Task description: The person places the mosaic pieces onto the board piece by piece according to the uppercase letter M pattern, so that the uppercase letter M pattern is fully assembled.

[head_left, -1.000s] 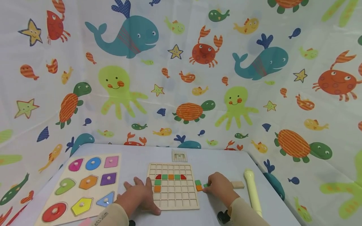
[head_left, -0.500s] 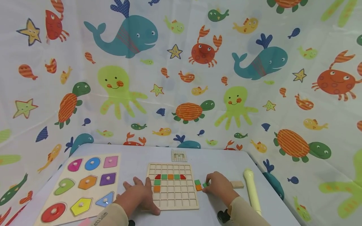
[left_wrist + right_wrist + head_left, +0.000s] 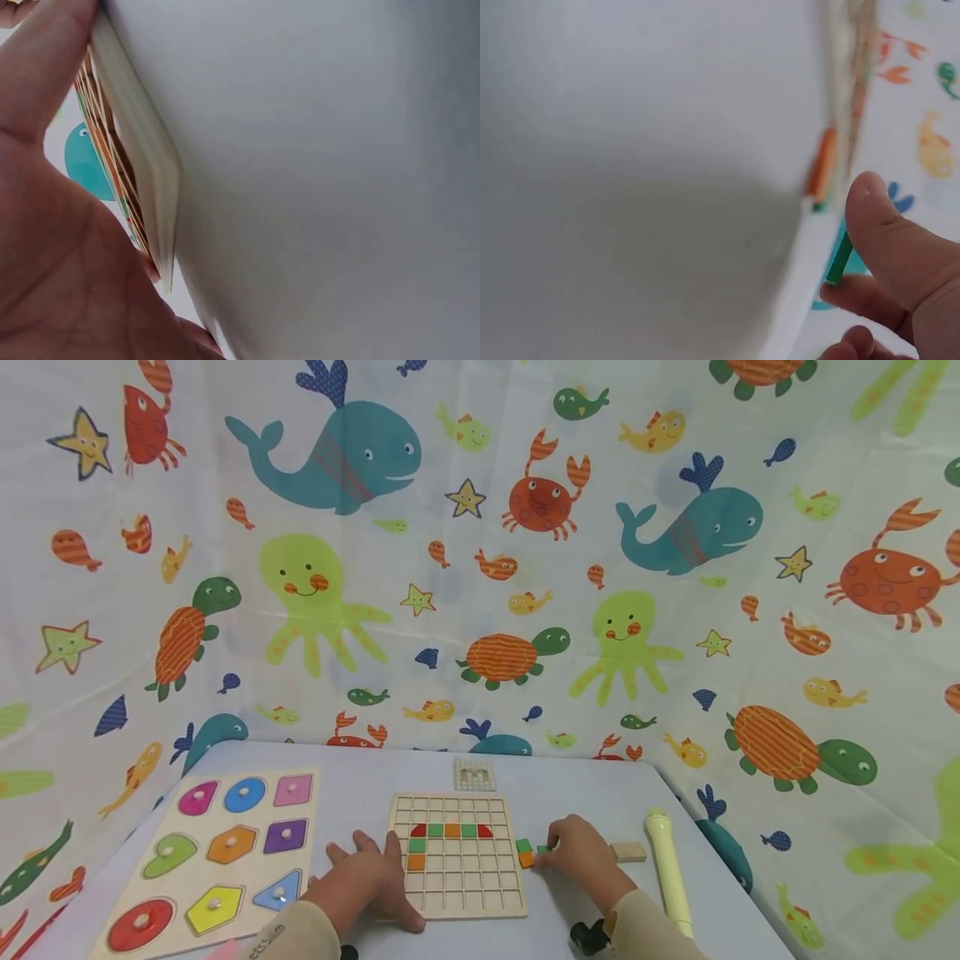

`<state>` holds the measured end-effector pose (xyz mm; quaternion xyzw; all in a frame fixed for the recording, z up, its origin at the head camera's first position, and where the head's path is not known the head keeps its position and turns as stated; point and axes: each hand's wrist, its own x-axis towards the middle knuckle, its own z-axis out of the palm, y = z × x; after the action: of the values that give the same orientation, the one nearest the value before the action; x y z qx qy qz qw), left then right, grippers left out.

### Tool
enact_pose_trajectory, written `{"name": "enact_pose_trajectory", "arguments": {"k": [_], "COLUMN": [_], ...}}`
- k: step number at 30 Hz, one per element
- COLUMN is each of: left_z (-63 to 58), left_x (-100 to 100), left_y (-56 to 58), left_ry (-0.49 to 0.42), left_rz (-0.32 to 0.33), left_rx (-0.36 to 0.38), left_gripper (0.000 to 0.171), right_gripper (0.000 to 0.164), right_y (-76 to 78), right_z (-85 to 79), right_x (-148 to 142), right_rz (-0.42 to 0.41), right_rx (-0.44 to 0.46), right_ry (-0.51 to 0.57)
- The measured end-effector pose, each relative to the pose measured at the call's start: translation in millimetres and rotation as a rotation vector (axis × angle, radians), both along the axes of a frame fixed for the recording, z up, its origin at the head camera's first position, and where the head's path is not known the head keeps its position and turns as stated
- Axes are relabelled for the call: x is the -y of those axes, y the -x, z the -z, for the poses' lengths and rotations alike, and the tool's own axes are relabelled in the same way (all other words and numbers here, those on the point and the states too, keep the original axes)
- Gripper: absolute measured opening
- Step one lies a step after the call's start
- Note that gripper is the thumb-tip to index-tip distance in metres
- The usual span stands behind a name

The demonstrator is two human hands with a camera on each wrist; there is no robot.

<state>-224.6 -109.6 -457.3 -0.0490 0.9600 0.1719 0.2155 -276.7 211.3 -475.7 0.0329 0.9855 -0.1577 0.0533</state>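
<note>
A wooden grid board lies in the middle of the table, with red, green and orange pieces forming an arch-like row and a short left column. My left hand rests at its near left corner, fingers spread along the left side and thumb by the near edge. In the left wrist view, the board's corner shows beside the palm. To the right of the board, my right hand pinches a green tile between thumb and finger. A green tile and an orange tile lie between board and right hand.
A knobbed shape puzzle lies on the left. Behind the board is a small pattern card. A plain wooden block and a pale yellow stick lie to the right. A sea-animal cloth hangs behind the table.
Less of the green tile shows beside the fingertips of my right hand, which has barely shifted. My left hand and the board pieces have stayed in place.
</note>
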Motion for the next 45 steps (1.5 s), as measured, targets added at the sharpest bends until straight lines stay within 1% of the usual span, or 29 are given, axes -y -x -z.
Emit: {"name": "enact_pose_trajectory", "arguments": {"k": [2, 4, 8, 12, 16, 19, 24, 29, 33, 36, 38, 42, 45], "left_z": [-0.5, -1.0, -1.3, 2.1, 5.0, 4.4, 0.7, -2.4, -1.9, -1.1, -1.5, -3.5, -4.0], "left_x": [0.8, 1.8, 3.4, 4.6, 5.7, 6.4, 5.3, 3.6, 3.1, 3.5, 3.6, 2.5, 0.8], "left_y": [0.2, 0.3, -0.2, 0.9, 2.2, 1.1, -3.0, -6.3, -5.3, -3.3, -2.9, -3.1, -3.5], "left_ry": [-0.001, -0.002, -0.006, -0.015, -0.032, -0.031, -0.007, -0.006, -0.006, -0.003, -0.007, -0.012, -0.006], "left_rz": [-0.002, -0.005, -0.008, -0.015, -0.023, -0.028, -0.023, -0.021, -0.020, -0.020, -0.025, -0.034, -0.029], "left_rx": [-0.003, -0.005, -0.007, 0.000, 0.015, 0.018, -0.009, -0.019, -0.013, -0.009, -0.009, -0.008, -0.013], "left_gripper": [0.143, 0.143, 0.144, 0.145, 0.146, 0.145, 0.143, 0.143, 0.144, 0.145, 0.145, 0.144, 0.143], "right_gripper": [0.033, 0.033, 0.033, 0.031, 0.032, 0.033, 0.038, 0.039, 0.038, 0.039, 0.039, 0.037, 0.029], "right_y": [-3.1, -6.4, -13.3, -18.9, -22.4, -23.1, -20.9, -14.3, -7.6, -3.0, -0.6, 2.5, 2.9], "right_z": [-1.7, -3.1, -3.9, -2.7, 0.4, 2.6, 1.6, -0.6, -0.6, -0.1, 0.0, 0.0, -1.8], "right_x": [2.9, 7.4, 20.5, 34.9, 49.1, 60.9, 82.5, 104.5, 118.0, 123.6, 125.4, 127.1, 127.9], "right_rz": [0.006, -0.006, -0.061, -0.095, -0.105, -0.120, -0.164, -0.191, -0.228, -0.271, -0.295, -0.319, -0.314], "right_rx": [-0.029, -0.070, -0.140, -0.161, -0.182, -0.192, -0.201, -0.163, -0.147, -0.167, -0.184, -0.185, -0.167], "right_ry": [0.039, 0.080, 0.142, 0.200, 0.238, 0.225, 0.187, 0.153, 0.100, 0.030, 0.002, -0.010, -0.011]}}
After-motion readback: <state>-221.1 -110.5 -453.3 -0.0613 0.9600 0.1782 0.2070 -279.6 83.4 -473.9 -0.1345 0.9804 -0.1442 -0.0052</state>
